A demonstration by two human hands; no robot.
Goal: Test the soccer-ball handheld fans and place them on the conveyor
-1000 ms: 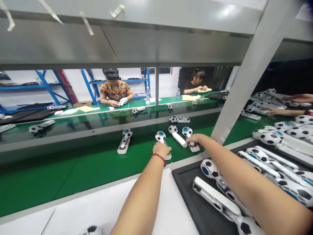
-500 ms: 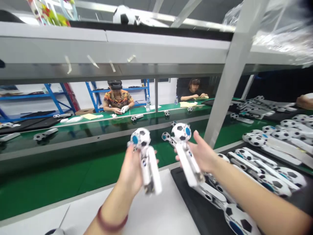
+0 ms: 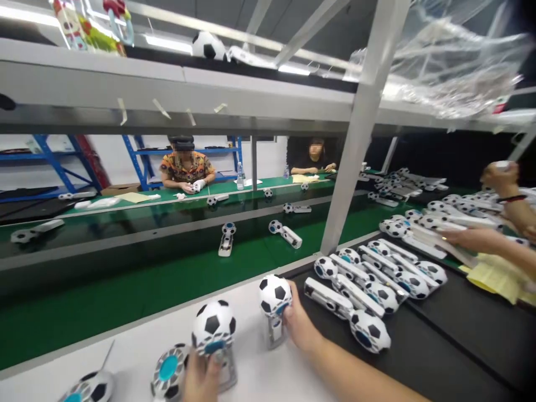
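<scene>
We hold a toy in each hand over the white counter (image 3: 125, 357), close to its near edge. Our left hand (image 3: 201, 375) has its fingers (image 3: 215, 360) closed on the grey handle of the left football toy (image 3: 214, 325), which stands upright, ball head on top. Our right hand (image 3: 298, 326) is wrapped round the handle of the right football toy (image 3: 274, 297), also upright, its base touching the counter. The two toys stand near each other but apart.

Just left of our left hand lies a round piece with a blue centre (image 3: 168, 369), and further left another football piece (image 3: 90, 386) sits at the lower edge of view. To the right, the counter meets a black tray (image 3: 460, 329); a cluster of finished toys (image 3: 364, 279) fills its far corner, while its near part is bare. Beyond the counter's far edge runs the green belt (image 3: 146, 285), with two toys (image 3: 228, 237) lying on it. A grey post (image 3: 355, 145) rises at the tray's far edge. At the far right, another person's hands (image 3: 477, 237) work over more toys.
</scene>
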